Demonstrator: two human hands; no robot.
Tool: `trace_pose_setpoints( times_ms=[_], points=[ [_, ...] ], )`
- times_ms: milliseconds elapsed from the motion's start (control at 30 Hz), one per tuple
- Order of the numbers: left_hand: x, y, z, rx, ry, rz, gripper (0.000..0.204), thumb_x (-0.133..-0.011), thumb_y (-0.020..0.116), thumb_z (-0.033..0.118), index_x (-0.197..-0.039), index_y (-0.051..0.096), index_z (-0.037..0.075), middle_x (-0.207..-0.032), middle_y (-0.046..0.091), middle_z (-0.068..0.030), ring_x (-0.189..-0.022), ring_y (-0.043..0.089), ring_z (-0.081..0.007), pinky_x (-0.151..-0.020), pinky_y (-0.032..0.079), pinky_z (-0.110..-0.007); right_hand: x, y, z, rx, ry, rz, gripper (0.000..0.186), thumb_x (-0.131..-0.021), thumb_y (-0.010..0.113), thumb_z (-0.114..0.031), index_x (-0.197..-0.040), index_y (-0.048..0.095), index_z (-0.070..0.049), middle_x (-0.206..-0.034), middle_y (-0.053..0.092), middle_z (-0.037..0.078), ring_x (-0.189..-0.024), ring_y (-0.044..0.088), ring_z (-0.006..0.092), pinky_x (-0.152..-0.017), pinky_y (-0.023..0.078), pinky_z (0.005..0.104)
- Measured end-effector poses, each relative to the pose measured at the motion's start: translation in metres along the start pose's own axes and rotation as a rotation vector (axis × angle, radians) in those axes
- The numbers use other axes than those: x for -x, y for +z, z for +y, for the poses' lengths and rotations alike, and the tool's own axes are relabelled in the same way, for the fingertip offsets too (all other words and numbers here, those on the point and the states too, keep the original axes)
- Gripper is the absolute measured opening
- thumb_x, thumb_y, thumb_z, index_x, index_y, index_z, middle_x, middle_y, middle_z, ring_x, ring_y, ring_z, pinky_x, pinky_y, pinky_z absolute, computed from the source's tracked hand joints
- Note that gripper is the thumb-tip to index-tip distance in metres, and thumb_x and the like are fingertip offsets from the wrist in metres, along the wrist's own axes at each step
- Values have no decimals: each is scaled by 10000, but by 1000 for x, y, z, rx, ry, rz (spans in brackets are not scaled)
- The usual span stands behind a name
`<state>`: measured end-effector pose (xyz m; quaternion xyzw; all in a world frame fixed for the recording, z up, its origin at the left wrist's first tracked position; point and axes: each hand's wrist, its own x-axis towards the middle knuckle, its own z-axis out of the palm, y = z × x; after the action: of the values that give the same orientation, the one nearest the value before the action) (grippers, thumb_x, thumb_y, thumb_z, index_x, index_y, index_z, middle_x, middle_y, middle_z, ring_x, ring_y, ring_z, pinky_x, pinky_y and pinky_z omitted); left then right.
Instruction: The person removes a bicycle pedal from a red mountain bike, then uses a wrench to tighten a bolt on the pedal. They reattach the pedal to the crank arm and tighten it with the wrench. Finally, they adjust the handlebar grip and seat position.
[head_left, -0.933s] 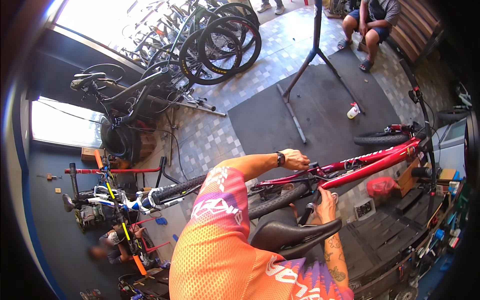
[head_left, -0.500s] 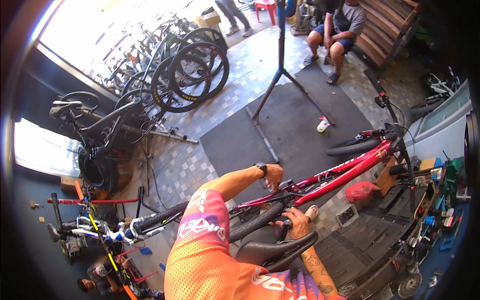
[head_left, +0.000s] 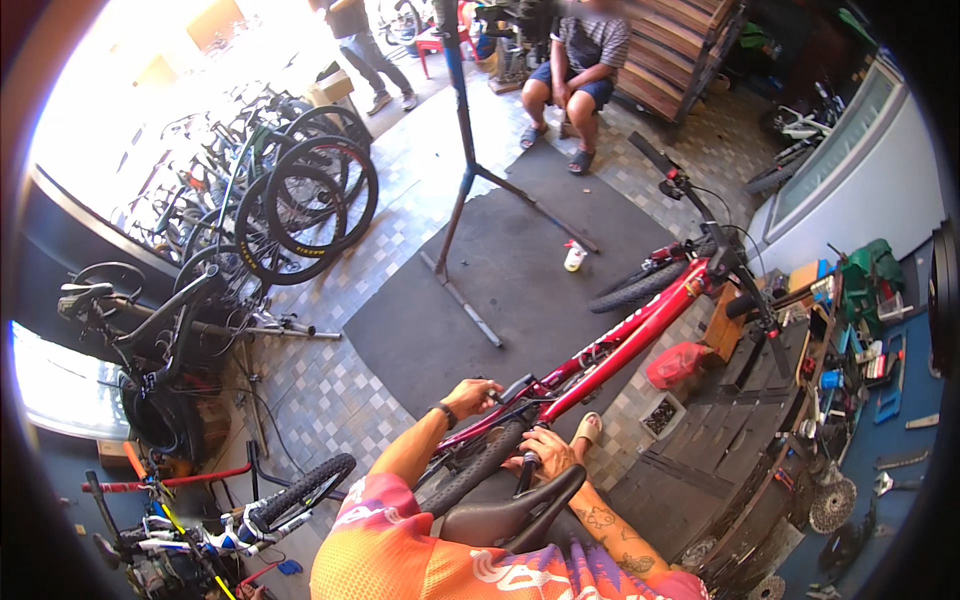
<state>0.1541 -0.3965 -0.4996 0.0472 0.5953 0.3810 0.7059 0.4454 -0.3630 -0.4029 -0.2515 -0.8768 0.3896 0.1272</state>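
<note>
A red mountain bike (head_left: 610, 368) stretches from below me toward the far right, its handlebar (head_left: 712, 225) turned at the far end. Its black saddle (head_left: 505, 512) is close in front of my chest, above the rear tyre (head_left: 470, 470). My right hand (head_left: 548, 452) wraps the black seatpost (head_left: 526, 474) just under the saddle. On the bike's left side my left hand (head_left: 472, 398) is closed beside a dark flat part, perhaps a pedal (head_left: 517, 387). Something small shows at its fingertips, too small to name.
A repair stand (head_left: 467, 180) stands on the dark mat (head_left: 400, 340), near a small white bottle (head_left: 574, 256). At right is a workbench (head_left: 690, 460) with tools and a red bag (head_left: 676, 366). Many bikes (head_left: 300, 200) crowd the left. A person (head_left: 580, 70) sits at the back.
The view has swung right, so the scene sits further left. My left hand has come back from above the frame to lower beside the pedal-like part. My right hand stays at the seatpost.
</note>
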Motion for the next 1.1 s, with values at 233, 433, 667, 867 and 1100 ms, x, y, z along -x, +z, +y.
trace_pose_setpoints(
  times_ms=[233, 433, 667, 867, 1100],
  points=[
    [41, -2, 20, -510, 101, -21, 438, -1008, 682, 479, -998, 771, 50, -653, 624, -11, -547, 523, -113, -555, 421, -293, 1, 0, -2, -50, -14, 62, 352, -835, 858, -385, -944, 742, -71, -1186, 739, 149, -1218, 671, 411, -1015, 565, 489],
    [23, 11, 19, -691, -39, 160, 636, -922, 629, 666, -662, 661, 86, -532, 505, 0, -476, 464, -139, -473, 338, -327, 3, 8, 7, -14, -24, 51, 380, -850, 840, -413, -982, 742, -70, -1202, 733, 124, -1238, 664, 384, -1018, 569, 472],
    [28, 19, 18, -342, -150, 91, 519, -950, 637, 539, -738, 670, 67, -522, 452, 21, -431, 394, -123, -433, 293, -322, 0, 18, 14, -18, -21, 55, 397, -868, 814, -451, -998, 739, -84, -1168, 738, 70, -1252, 663, 351, -1007, 583, 449],
    [14, 15, 27, -426, -390, 90, 448, -993, 569, 485, -703, 522, 147, -487, 352, 71, -373, 304, -84, -381, 231, -307, -4, 8, 5, -43, -76, 48, 380, -776, 903, -330, -953, 689, -71, -1058, 737, 111, -1057, 709, 339, -911, 600, 425],
    [9, -1, 9, -116, -535, 13, 479, -1021, 539, 503, -683, 495, 166, -477, 303, 90, -367, 275, -72, -368, 200, -270, -4, -5, -15, -147, -106, 53, 334, -838, 838, -330, -906, 638, -71, -924, 668, 84, -875, 694, 298, -776, 578, 411]
  ],
)
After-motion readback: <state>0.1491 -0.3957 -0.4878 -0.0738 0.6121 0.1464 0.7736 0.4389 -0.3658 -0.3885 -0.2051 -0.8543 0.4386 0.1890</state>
